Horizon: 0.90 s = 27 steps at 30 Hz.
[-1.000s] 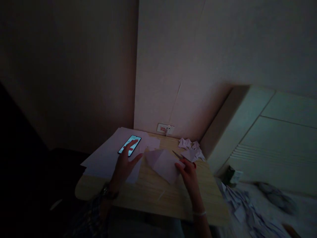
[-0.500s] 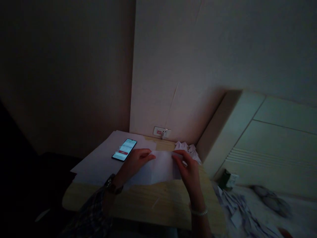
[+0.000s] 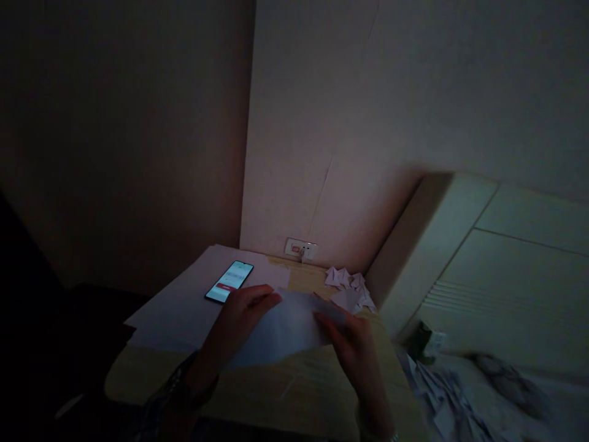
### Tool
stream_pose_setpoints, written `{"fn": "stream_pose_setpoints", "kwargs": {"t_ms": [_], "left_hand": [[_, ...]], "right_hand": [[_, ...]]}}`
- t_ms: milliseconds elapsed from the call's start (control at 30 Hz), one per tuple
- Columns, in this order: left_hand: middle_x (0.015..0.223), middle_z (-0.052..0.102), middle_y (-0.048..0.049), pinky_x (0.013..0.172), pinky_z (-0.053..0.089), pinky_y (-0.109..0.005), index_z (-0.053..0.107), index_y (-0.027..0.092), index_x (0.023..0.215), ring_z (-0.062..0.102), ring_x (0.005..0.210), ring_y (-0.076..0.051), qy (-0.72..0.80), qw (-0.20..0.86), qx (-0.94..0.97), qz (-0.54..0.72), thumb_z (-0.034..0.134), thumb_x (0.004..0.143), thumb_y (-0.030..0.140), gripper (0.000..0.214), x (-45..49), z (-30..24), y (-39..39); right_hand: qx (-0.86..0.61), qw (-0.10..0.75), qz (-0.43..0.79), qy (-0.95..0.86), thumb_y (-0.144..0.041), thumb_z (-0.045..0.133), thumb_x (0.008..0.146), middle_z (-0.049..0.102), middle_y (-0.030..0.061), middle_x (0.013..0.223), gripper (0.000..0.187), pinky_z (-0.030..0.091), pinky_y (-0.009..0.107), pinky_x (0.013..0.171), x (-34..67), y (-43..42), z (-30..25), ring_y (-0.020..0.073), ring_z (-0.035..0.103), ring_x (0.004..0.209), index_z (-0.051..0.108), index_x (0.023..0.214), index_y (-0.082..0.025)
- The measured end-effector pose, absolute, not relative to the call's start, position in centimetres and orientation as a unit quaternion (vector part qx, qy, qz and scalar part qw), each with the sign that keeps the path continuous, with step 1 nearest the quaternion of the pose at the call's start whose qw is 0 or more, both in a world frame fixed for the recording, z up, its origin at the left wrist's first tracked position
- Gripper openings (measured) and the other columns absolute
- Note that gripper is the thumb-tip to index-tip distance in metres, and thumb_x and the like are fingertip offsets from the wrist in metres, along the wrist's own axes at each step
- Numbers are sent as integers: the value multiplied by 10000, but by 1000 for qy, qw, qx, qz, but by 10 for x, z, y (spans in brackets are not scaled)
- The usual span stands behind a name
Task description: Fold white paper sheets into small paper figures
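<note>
The room is dim. A white sheet of paper [image 3: 285, 328] lies partly lifted over a small wooden table [image 3: 294, 383]. My left hand [image 3: 239, 316] grips its left edge with fingers curled over the top. Pinching the right edge of the same sheet is my right hand [image 3: 352, 341]. A lit phone [image 3: 229, 281] lies on a stack of white sheets [image 3: 184, 307] just beyond my left hand.
Several folded paper pieces [image 3: 350, 288] are heaped at the table's back right corner. A wall socket [image 3: 300, 249] sits behind the table. A bed headboard [image 3: 483, 270] stands to the right, with scattered paper scraps [image 3: 442, 399] on the bed.
My left hand left the phone and came to the sheet's left edge. Both hands now hold the sheet, which has been drawn nearer and lifted off the table.
</note>
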State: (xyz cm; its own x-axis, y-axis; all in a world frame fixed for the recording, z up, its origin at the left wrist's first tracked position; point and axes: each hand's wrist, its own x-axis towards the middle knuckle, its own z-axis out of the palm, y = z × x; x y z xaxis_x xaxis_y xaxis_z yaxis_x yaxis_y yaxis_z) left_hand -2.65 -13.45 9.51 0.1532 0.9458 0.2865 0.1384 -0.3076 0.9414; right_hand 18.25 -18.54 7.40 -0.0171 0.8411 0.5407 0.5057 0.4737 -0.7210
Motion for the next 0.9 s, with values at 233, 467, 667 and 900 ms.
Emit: {"fn": "stream_pose_setpoints", "kwargs": {"t_ms": [233, 467, 667, 900], "left_hand": [[569, 567, -15, 577, 446, -308, 592, 239, 525, 541, 633, -230, 420, 438, 610, 510, 609, 690, 538, 343, -27, 91, -141], [657, 680, -26, 587, 465, -289, 696, 225, 621, 598, 656, -229, 413, 465, 598, 505, 620, 736, 577, 377, -30, 86, -143], [701, 701, -25, 664, 490, -291, 727, 215, 688, 634, 739, -245, 434, 462, 581, 511, 601, 784, 590, 408, -31, 88, -146], [691, 692, -15, 699, 481, -288, 719, 199, 686, 619, 708, -217, 421, 472, 596, 495, 613, 780, 476, 311, -30, 102, -156]], "right_hand": [[-428, 463, 93, -770, -170, 462, 898, 672, -2, 1358, 519, 548, 427, 1066, 189, -198, 69, 237, 643, 1280, 659, 1329, -381], [-379, 410, 56, -828, -129, 432, 930, 576, -48, 1458, 576, 582, 323, 998, 182, -207, 87, 206, 666, 1246, 588, 1378, -457], [-361, 398, -47, -842, -66, 403, 955, 558, -14, 1478, 592, 580, 261, 980, 181, -206, 90, 167, 678, 1228, 572, 1419, -392], [-365, 398, -101, -836, -73, 400, 968, 454, -11, 1588, 567, 560, 316, 1022, 178, -208, 81, 173, 632, 1288, 607, 1387, -395]]}}
